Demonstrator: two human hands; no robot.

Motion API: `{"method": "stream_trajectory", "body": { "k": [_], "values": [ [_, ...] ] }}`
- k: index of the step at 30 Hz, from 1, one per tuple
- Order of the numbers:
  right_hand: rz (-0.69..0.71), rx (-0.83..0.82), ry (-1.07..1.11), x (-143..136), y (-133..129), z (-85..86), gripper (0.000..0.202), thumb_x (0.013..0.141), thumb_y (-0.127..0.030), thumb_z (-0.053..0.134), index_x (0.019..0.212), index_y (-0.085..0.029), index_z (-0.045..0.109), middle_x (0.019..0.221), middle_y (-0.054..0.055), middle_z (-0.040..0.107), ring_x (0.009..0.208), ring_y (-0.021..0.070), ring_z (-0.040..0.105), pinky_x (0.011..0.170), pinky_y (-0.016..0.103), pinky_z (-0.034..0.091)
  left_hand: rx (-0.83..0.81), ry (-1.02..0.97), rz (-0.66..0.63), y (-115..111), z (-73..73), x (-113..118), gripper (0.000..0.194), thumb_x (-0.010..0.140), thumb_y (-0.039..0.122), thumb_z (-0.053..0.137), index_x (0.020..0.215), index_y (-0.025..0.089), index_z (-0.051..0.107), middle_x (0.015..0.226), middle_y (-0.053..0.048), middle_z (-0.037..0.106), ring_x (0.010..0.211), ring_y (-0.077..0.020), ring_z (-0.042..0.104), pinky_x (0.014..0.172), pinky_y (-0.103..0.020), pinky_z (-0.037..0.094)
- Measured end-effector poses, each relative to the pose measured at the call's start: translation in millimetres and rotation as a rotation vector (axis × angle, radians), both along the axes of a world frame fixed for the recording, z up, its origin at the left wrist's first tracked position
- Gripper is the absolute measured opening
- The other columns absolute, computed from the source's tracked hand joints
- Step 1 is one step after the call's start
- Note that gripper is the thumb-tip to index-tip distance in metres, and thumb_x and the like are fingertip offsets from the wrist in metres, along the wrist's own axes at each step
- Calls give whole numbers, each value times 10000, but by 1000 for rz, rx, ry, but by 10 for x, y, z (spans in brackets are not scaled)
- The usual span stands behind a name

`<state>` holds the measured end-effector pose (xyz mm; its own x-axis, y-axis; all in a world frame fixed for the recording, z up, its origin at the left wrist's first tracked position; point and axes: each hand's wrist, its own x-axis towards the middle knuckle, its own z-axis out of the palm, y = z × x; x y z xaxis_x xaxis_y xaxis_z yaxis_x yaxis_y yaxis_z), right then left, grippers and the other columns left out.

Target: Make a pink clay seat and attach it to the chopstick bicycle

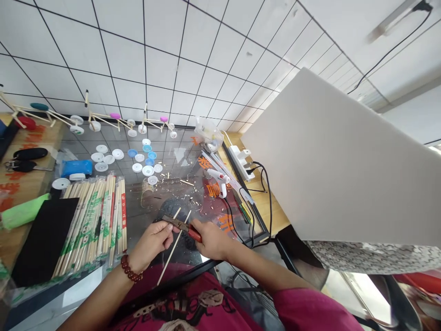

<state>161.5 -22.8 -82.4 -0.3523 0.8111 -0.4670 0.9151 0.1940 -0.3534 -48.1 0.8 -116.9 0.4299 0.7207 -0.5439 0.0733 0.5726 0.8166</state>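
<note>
My right hand [211, 240] is wrapped around the red handles of a pair of pliers [181, 224]. The metal head of the pliers points left, over the glass tabletop. Close to the jaws, my left hand [156, 241] is closed in a pinch on a short wooden stick [177, 212], whose end shows past the pliers; the rest is hidden by the fingers and jaws. A longer thin stick [168, 263] runs slantwise beneath the pliers toward the table's near edge.
Packed chopsticks [93, 220] and a black sheet [46, 239] lie at left. White and blue bottle caps [148, 170], wood chips, and several stick models [117, 117] are farther back. A glue gun [219, 179], power strip [241, 162] and cables are right, near a large white panel [344, 161].
</note>
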Motion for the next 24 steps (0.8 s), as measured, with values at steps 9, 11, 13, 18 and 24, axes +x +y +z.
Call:
{"method": "stream_trajectory", "body": {
  "k": [9, 11, 13, 18, 24],
  "values": [
    [-196, -107, 107, -103, 30, 46, 178, 841, -337, 565, 963, -207, 562, 830, 23, 653, 697, 151, 555, 605, 245, 300, 73, 9, 42, -5, -57, -1, 501, 753, 642, 577, 803, 145, 622, 502, 33, 487, 487, -94, 357, 504, -228, 252],
    [-217, -108, 120, -116, 24, 45, 166, 855, -343, 566, 946, -204, 570, 799, 13, 634, 675, 138, 527, 607, 237, 307, 68, 8, 21, -7, -42, -19, 507, 743, 648, 587, 806, 146, 626, 495, 37, 483, 473, -90, 341, 492, -227, 241],
    [-211, -76, 90, -124, 26, 37, 152, 858, -324, 568, 946, -201, 583, 771, 9, 623, 652, 134, 509, 601, 238, 300, 54, 8, 7, -4, -28, -29, 511, 724, 651, 608, 800, 146, 630, 482, 42, 474, 460, -87, 324, 479, -226, 221],
    [-165, -75, 12, -160, 101, 46, 155, 861, -303, 581, 957, -189, 625, 777, 30, 647, 676, 152, 549, 597, 242, 306, 31, -13, 84, 13, -20, -13, 500, 679, 641, 656, 745, 147, 625, 464, 32, 472, 453, -89, 346, 463, -219, 208],
    [-129, -90, 0, -169, 174, 28, 139, 833, -228, 571, 945, -190, 644, 786, 33, 677, 688, 158, 584, 595, 239, 318, -29, 1, 116, 33, -30, 4, 535, 644, 658, 658, 771, 140, 622, 454, 40, 472, 404, -68, 267, 420, -222, 117]
  ]
}}
